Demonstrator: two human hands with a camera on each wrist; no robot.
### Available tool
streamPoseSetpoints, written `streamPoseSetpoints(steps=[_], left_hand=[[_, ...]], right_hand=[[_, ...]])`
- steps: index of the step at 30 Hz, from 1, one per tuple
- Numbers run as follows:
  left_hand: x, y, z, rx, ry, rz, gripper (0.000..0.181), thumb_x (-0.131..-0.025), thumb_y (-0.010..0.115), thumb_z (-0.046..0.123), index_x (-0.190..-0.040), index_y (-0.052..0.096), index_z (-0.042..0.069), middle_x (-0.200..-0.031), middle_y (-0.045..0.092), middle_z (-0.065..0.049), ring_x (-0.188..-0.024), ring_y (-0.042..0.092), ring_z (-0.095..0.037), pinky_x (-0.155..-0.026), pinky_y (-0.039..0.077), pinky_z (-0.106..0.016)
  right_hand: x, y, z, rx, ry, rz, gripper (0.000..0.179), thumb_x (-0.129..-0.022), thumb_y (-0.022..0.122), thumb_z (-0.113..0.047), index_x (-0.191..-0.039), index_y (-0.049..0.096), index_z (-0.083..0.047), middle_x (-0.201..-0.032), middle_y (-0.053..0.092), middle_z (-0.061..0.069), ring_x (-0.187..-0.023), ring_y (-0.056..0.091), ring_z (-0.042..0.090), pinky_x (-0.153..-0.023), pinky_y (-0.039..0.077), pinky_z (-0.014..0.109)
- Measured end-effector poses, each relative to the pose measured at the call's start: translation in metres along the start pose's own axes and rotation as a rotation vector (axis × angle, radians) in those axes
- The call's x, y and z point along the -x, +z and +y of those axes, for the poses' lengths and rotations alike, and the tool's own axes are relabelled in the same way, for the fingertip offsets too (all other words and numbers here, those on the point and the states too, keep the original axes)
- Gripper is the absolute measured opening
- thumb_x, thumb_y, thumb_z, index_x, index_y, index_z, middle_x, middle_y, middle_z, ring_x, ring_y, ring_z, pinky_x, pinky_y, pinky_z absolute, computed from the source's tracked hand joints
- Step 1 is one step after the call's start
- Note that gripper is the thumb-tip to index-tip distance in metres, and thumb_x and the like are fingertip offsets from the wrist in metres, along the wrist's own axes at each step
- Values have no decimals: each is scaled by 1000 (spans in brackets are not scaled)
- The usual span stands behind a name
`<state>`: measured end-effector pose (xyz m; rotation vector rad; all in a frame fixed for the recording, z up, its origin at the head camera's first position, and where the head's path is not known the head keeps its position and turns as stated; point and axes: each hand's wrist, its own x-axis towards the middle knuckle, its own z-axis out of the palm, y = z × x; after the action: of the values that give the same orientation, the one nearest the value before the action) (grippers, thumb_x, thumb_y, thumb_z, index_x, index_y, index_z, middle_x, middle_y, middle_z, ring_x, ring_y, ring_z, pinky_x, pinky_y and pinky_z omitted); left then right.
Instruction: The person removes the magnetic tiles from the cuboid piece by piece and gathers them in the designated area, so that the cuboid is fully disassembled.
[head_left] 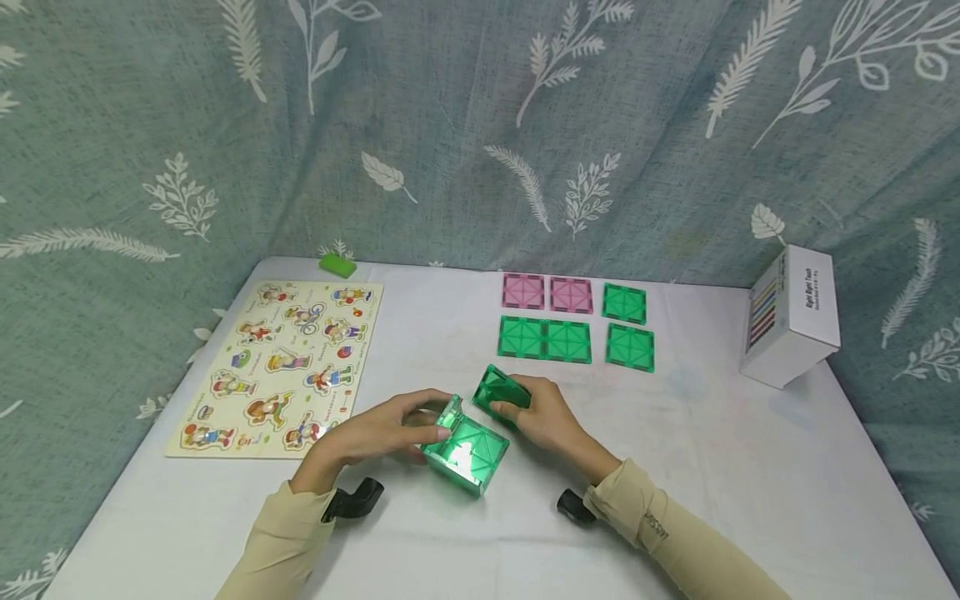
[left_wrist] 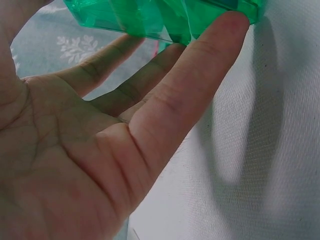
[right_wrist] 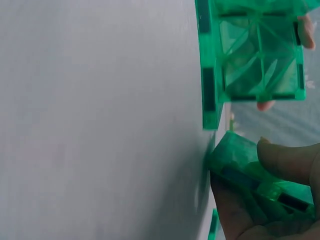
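A boxy shape of translucent green magnetic tiles stands tilted low over the white table. My left hand holds its left side, thumb over the near upper edge and fingers behind. In the left wrist view, fingers reach up to the green plastic. My right hand grips a second piece of joined green magnetic tiles, just beyond the first. The right wrist view has the thumb pressed on this piece. A small gap shows between the two pieces there; how many tiles each has is partly hidden.
Behind the hands lie flat green tiles and two pink tiles. A wooden picture puzzle board is at left, a small green block beyond it. At the back right stands a white box. A patterned curtain hangs behind.
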<state>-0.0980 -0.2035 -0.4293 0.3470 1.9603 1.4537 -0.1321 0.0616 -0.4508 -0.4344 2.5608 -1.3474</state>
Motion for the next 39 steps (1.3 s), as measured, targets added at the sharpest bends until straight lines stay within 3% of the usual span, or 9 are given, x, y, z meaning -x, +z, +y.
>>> streamPoseSetpoints(steps=[3, 6, 9, 12, 18, 24, 31, 39], left_hand=[[1, 0, 0, -4, -3, 1, 64, -98, 65, 30, -151, 39, 6, -152, 45, -28, -129, 57, -41, -87, 61, -45], [1, 0, 1, -8, -9, -2, 63, -98, 65, 31, -151, 40, 7, -152, 45, -27, -131, 56, -41, -87, 61, -45], [2, 0, 1, -15, -14, -7, 62, -98, 66, 31, -150, 42, 7, -150, 48, -26, -130, 57, -40, -87, 61, -45], [2, 0, 1, -16, -18, -14, 61, -98, 66, 31, -149, 43, 7, -146, 52, -26, -128, 59, -39, -87, 61, -45], [2, 0, 0, -18, -24, -20, 61, -98, 66, 31, -149, 42, 6, -143, 55, -26, -126, 60, -37, -88, 61, -45], [2, 0, 0, -16, -15, -23, 62, -98, 66, 31, -150, 42, 9, -151, 46, -24, -131, 56, -39, -89, 61, -45], [2, -1, 1, -16, -1, -25, 62, -98, 66, 29, -151, 41, 9, -154, 43, -23, -132, 55, -40, -88, 61, -44], [2, 0, 1, -20, -7, -25, 62, -98, 66, 30, -151, 41, 8, -150, 47, -24, -132, 54, -41, -87, 61, -44]], right_hand=[[-1, -5, 0, 22, 19, 10, 36, -87, 79, -21, -120, 72, -10, -109, 74, 4, -89, 59, 16, -78, 50, 32], [-3, -9, 2, 38, 40, 15, 43, -83, 83, -22, -122, 71, -10, -118, 73, 5, -105, 64, 20, -91, 54, 41], [-4, -14, 5, 43, 67, 16, 49, -79, 86, -22, -125, 70, -10, -129, 70, 7, -123, 62, 27, -105, 50, 49], [-7, -17, 7, 43, 92, 13, 54, -78, 87, -22, -127, 69, -10, -136, 66, 9, -133, 56, 32, -110, 46, 53], [-13, -23, 10, 66, 123, 7, 59, -76, 88, -24, -131, 66, -17, -139, 62, 13, -133, 54, 36, -106, 49, 57], [-16, -26, 11, 83, 141, 4, 64, -74, 90, -24, -132, 63, -23, -135, 63, 15, -130, 57, 33, -101, 52, 55], [-19, -26, 11, 104, 105, 4, 60, -74, 90, -22, -129, 67, -20, -137, 65, 9, -130, 58, 32, -106, 50, 52], [-21, -27, 8, 167, 74, -32, 59, -77, 88, -22, -132, 66, -15, -140, 62, 11, -136, 53, 33, -112, 45, 52]])
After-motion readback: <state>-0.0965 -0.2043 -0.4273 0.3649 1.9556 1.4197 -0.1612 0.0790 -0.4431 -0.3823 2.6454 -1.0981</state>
